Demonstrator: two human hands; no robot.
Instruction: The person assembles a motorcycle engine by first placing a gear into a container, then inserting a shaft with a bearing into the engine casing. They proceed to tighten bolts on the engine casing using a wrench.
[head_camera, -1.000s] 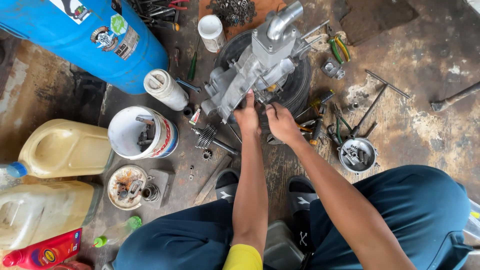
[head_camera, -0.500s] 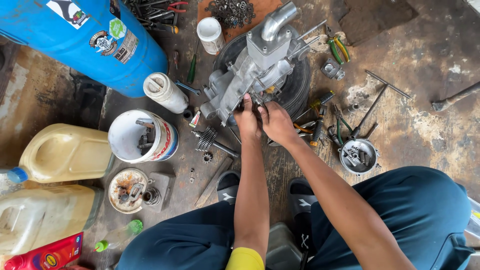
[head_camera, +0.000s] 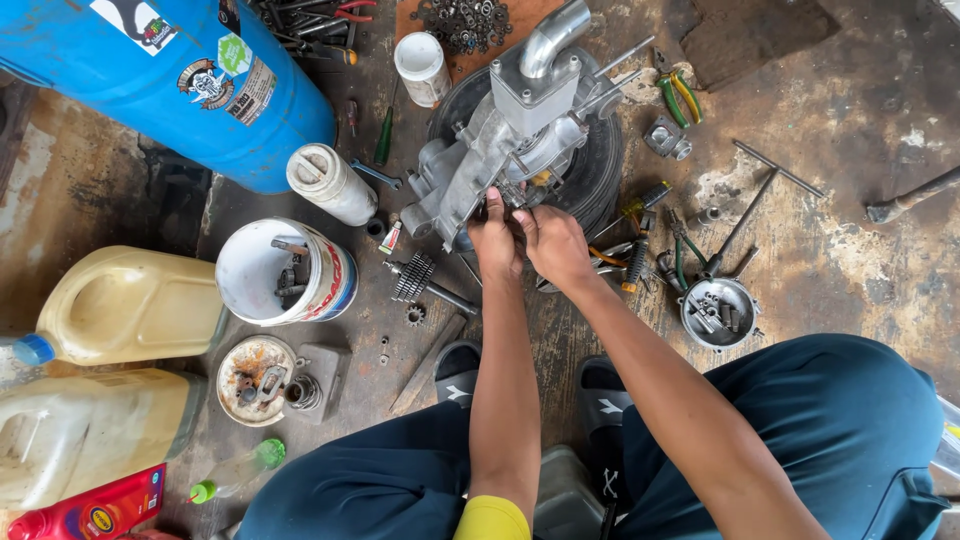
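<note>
A grey metal engine block (head_camera: 505, 140) with a curved pipe on top rests on a black tyre (head_camera: 595, 175) on the workshop floor. My left hand (head_camera: 494, 238) presses its fingertips against the near side of the block. Close beside it, my right hand (head_camera: 552, 243) has its fingers pinched on a small part at the same spot; what they hold is too small to tell. A geared shaft (head_camera: 418, 279) lies on the floor just left of my left hand.
A blue barrel (head_camera: 170, 75) stands at the far left, with a white bucket (head_camera: 285, 272) of parts and yellowish jugs (head_camera: 125, 305) nearby. A metal bowl of bolts (head_camera: 716, 312), pliers (head_camera: 678, 97), screwdrivers and wrenches lie to the right. My knees and sandals are below.
Both hands stay at the near side of the engine block; the fingers have shifted slightly. The view has moved a little.
</note>
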